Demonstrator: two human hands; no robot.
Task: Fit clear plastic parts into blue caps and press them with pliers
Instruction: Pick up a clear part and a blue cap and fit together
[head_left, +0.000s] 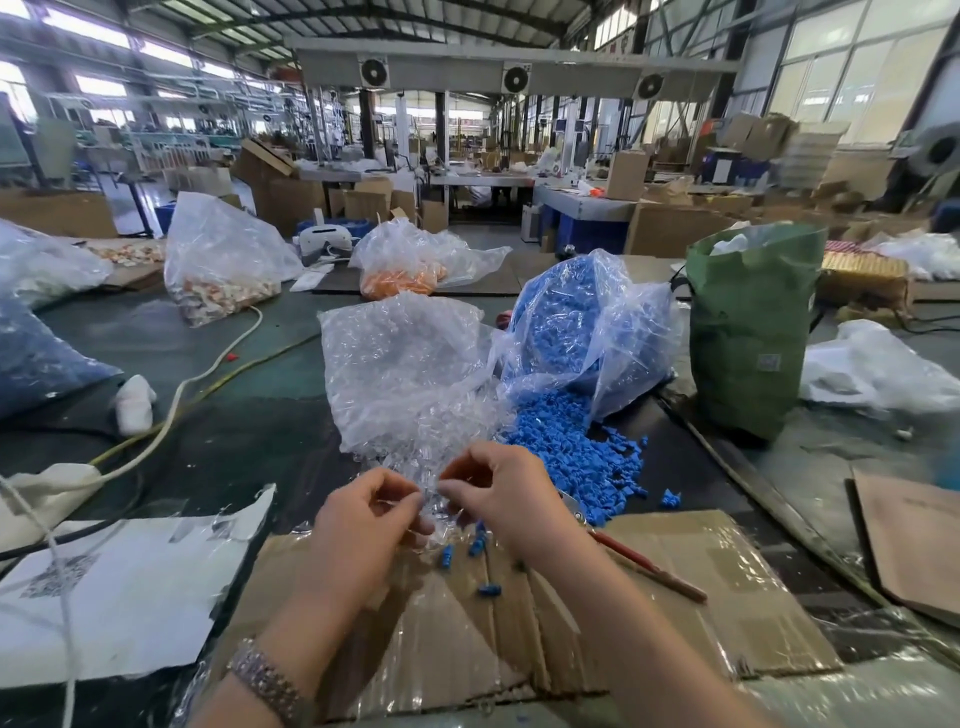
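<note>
Both hands, left hand (363, 512) and right hand (506, 493), pinching clear plastic parts (434, 501) at the clear bag's (402, 364) mouth. Blue caps (576, 452) spilled just right of that bag, nearest the right hand; red-handled pliers (631, 558) nearer still.

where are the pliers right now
In the head view the pliers lie on the flattened cardboard, right of the right hand, just below the spilled pile of blue caps.
</note>
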